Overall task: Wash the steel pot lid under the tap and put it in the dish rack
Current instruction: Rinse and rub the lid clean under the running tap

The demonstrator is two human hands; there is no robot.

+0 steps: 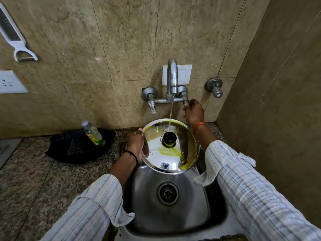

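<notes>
The steel pot lid [171, 159] with a black knob is held over the sink [173, 214], smeared with yellow-green residue. My left hand [136, 145] grips its left rim. A thin stream of water falls from the tap [172, 75] onto the lid's far edge. My right hand [193, 111] is closed around the tap's right valve handle, behind the lid. No dish rack is in view.
A bottle of dish liquid [93, 133] leans on a black tray [78, 146] on the granite counter, left of the sink. A second valve [215, 87] sticks out of the wall at right. A peeler [15, 39] hangs at upper left. A tiled side wall stands close at right.
</notes>
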